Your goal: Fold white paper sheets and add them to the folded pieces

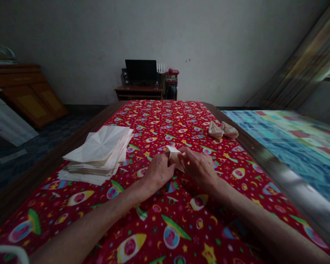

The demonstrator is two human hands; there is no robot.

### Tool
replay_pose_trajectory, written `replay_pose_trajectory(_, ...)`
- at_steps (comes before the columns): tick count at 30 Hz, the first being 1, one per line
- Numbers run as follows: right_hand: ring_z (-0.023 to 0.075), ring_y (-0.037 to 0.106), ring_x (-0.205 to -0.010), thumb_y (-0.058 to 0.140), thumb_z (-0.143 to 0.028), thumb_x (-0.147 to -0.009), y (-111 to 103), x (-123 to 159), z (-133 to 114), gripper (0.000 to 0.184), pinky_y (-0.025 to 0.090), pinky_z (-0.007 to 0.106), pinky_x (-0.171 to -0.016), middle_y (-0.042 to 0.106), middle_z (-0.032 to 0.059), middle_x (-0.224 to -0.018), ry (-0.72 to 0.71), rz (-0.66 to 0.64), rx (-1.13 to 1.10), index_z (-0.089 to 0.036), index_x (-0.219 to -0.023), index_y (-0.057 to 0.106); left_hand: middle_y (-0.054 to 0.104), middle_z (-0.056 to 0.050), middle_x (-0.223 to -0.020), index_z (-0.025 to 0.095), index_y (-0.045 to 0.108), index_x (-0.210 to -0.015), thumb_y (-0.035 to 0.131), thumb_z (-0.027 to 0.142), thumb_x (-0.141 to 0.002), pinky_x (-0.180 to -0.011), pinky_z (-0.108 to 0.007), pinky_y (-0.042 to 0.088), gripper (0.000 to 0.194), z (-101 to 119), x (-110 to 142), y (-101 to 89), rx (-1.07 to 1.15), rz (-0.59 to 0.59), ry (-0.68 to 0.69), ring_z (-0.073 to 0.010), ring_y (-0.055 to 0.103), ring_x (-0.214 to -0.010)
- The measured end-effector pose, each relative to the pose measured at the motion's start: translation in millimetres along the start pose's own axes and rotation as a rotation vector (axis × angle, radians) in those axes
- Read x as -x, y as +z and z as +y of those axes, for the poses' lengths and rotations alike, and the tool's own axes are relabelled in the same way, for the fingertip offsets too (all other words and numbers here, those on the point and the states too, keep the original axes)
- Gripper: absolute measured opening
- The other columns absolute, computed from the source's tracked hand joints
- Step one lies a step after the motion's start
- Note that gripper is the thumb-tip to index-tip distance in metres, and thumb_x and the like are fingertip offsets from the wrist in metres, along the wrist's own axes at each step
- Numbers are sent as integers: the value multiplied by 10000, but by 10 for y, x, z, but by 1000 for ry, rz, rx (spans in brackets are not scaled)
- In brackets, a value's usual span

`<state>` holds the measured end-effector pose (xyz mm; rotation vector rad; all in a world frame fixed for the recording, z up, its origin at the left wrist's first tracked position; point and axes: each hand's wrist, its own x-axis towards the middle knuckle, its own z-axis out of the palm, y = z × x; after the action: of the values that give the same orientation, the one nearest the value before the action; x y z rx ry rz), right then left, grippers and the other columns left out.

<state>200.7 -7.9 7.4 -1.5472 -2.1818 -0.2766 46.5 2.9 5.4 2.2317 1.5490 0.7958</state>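
Note:
Between my two hands, low over the red patterned cloth, is a small folded piece of pale paper (175, 157). My left hand (161, 167) grips its left side, thumb toward me. From the right, my right hand (198, 165) pinches the other side with bent fingers. Parts of the paper and several fingertips are hidden behind the hands. To the left lies a stack of creased paper sheets (103, 145), its top sheet marked with folds radiating from the middle. Folded paper pieces (222, 131) stand in a small group on the cloth at the right.
The red cloth (165, 121) covers a long table with dark wooden edges (253, 154). A bed (286, 143) adjoins its right side. Beyond the far end, a monitor (141, 71) stands on a desk. A wooden cabinet (27, 91) is at the left. A white curved object (9, 250) shows bottom left.

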Motion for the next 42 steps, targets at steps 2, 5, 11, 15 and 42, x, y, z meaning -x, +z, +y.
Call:
replay_pose_trajectory(2,140,533,-503,412,-266,-871,-1,-5,19,231,196,254,-486,652,36,-623,47,-44,15,-177,-861,625,706,-51,-810,168,639,-1029,492,141,-793,-674,-245,473,279,-20,-4,-38,-19,11,34,-187,658,-760)
replay_pose_trajectory(5,125,517,-502,415,-247,-844,23,-1,50,216,215,241,-497,640,41,-618,36,-53,-72,-164,-809,612,708,-50,-784,179,674,-976,469,135,-819,-661,-242,458,262,-61,-19,-96,-69,57,49,-171,649,-701)
replay_pose_trajectory(11,112,455,-489,421,-249,-834,20,23,-3,206,223,238,-505,598,24,-587,34,-122,-131,-160,-755,588,718,-45,-843,192,685,-947,461,182,-868,-663,-237,455,238,-109,-29,-117,-63,49,137,-165,650,-725)
replay_pose_trajectory(15,118,465,-515,457,-264,-833,5,46,10,185,210,247,-510,611,23,-617,64,-197,-46,-174,-765,604,714,-27,-934,228,682,-1000,476,121,-835,-734,-251,476,285,-211,-7,-78,-53,16,156,-169,653,-823)
replay_pose_trajectory(42,140,492,-734,446,-188,-884,107,103,89,199,248,256,-535,577,40,-889,-90,-236,45,-211,-926,639,489,-102,-1085,178,516,-1156,489,119,-811,-805,-370,476,351,-297,8,-61,-384,-134,475,-244,494,-1010)
